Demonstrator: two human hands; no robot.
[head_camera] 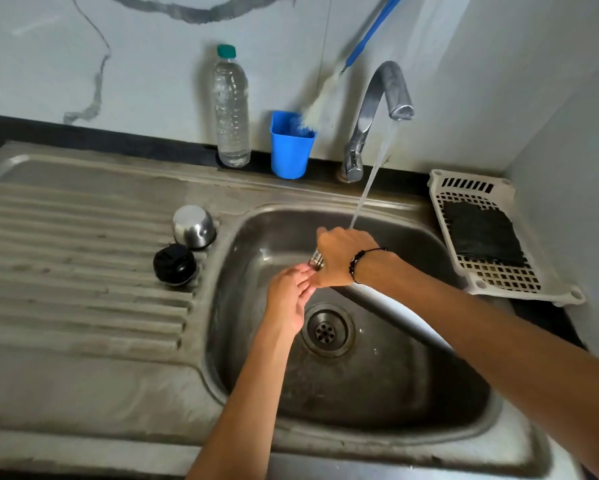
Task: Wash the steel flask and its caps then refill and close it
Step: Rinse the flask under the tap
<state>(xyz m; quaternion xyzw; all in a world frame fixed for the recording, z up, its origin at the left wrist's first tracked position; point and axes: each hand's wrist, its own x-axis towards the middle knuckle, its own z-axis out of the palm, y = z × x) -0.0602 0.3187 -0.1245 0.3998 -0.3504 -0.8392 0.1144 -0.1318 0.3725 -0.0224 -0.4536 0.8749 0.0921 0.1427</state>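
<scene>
Currently the right hand [343, 256] has its grip clamped round the shiny steel flask [317, 260], which slants under that arm toward the sink's near-right corner, mouth beside the open left hand [287, 299].

1. Two hands: left hand [286, 299] and right hand [343, 258].
2. One steel flask [388, 311].
3. Two caps: steel cap [194, 226], black cap [175, 265].
4. One plastic bottle [231, 109].
5. One blue cup [291, 148].
6. One tap [377, 112].
7. One white tray [443, 188].
</scene>
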